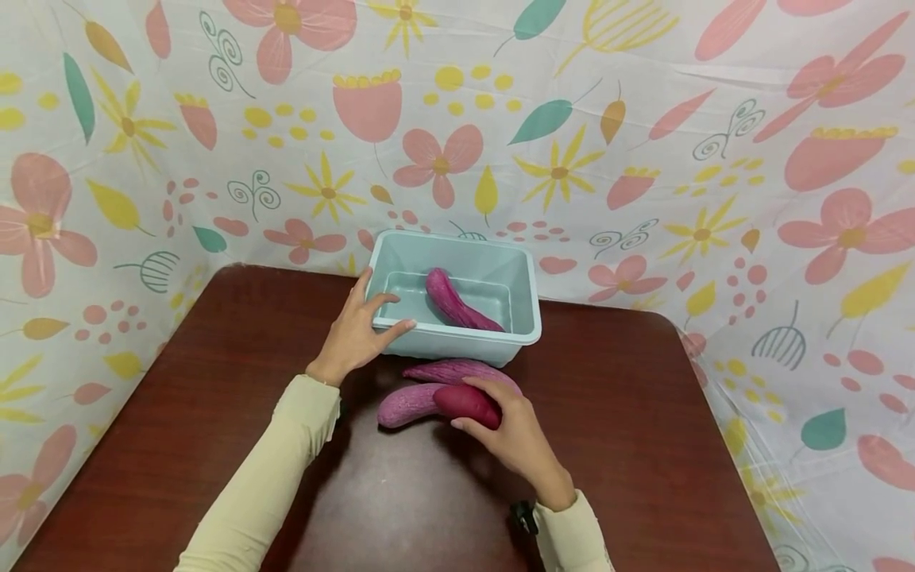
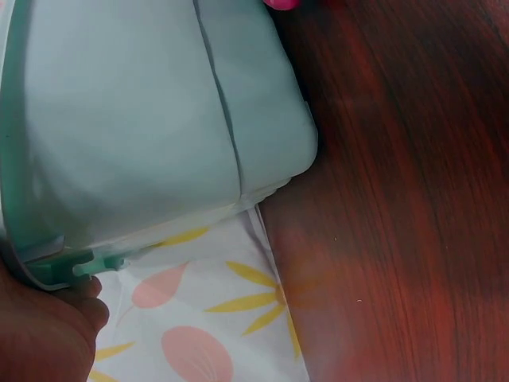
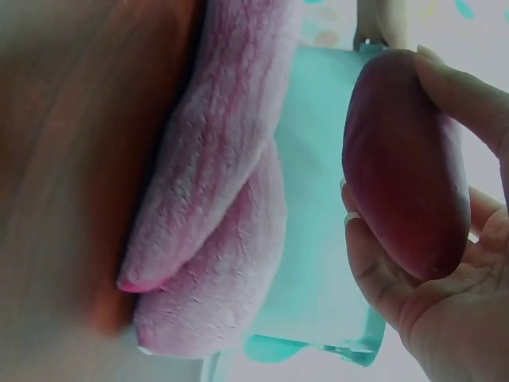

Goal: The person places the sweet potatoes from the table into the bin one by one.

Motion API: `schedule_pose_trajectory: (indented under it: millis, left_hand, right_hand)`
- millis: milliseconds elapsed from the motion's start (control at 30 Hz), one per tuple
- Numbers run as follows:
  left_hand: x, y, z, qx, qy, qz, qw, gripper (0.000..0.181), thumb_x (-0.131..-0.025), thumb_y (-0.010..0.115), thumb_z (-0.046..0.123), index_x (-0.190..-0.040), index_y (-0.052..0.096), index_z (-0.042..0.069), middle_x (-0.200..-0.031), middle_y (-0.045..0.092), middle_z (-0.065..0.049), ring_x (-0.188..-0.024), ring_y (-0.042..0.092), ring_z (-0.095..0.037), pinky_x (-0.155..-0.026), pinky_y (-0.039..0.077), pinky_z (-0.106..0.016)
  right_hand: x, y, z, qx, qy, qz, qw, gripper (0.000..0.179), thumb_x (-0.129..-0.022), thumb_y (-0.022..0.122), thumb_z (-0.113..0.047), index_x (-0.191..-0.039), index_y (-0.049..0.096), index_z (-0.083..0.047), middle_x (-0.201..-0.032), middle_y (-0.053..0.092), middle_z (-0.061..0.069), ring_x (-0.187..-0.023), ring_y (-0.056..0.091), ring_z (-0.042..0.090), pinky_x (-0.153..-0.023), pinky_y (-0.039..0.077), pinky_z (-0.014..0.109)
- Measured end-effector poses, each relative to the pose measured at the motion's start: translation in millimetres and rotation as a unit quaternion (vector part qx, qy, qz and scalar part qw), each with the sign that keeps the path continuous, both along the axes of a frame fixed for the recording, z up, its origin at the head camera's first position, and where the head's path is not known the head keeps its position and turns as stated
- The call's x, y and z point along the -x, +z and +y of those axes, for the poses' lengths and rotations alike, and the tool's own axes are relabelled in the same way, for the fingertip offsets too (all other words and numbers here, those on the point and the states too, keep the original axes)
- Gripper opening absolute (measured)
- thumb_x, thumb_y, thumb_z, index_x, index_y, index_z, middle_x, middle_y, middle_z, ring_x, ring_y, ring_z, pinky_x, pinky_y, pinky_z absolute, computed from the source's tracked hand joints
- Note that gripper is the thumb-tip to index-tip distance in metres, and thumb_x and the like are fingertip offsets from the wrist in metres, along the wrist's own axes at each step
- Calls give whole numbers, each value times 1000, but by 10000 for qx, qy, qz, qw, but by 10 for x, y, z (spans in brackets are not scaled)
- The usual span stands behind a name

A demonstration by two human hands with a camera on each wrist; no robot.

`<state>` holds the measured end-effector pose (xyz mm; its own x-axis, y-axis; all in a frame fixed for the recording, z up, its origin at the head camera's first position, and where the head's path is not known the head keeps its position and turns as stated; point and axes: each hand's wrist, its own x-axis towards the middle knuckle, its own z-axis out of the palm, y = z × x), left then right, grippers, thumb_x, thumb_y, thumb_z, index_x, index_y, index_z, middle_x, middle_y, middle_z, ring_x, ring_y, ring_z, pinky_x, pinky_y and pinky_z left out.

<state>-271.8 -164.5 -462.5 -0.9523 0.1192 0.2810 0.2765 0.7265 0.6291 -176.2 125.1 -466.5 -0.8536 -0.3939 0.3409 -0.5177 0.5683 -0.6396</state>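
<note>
My left hand (image 1: 353, 330) grips a pale blue plastic basin (image 1: 457, 345) at its near left corner, with a finger reaching inside the rim. In the left wrist view, part of that hand (image 2: 44, 330) shows at the rim. My right hand (image 1: 518, 433) holds a smooth, dark-red oval fruit (image 1: 468, 403), mango-like in shape, between thumb and fingers. Under and behind it, two long purple ridged vegetables (image 1: 403, 405) lie crosswise before the basin; the right wrist view shows them overlapping, with the dark-red fruit (image 3: 406, 163) beside them. Inside the basin rests a curved purple vegetable (image 1: 457, 302).
The basin stands at the back of a dark reddish-brown table (image 1: 615, 445), close to its far edge. Behind and around the table hangs a white sheet (image 1: 472, 103) with flower and leaf prints.
</note>
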Motion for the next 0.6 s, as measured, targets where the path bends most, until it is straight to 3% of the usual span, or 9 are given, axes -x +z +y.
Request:
schedule_pose_trajectory:
  millis: [333, 600]
  left_hand:
    - [26, 3, 15, 45, -43, 28, 10000, 56, -90, 67, 61, -127, 65, 20, -170, 10, -12, -156, 21, -34, -107, 46, -58]
    - [20, -11, 6, 5, 4, -68, 10000, 55, -89, 67, 61, -126, 65, 21, -171, 8, -9, -156, 20, -35, -101, 48, -62]
  right_hand:
    - [100, 167, 12, 57, -8, 98, 9999, 59, -79, 88, -28, -132, 64, -19, -128, 67, -2, -111, 61, 16, -86, 56, 37]
    - [214, 309, -31, -31, 3, 291, 9996, 60, -79, 88, -28, -133, 63, -19, -129, 67, 2, -116, 60, 19, -91, 55, 41]
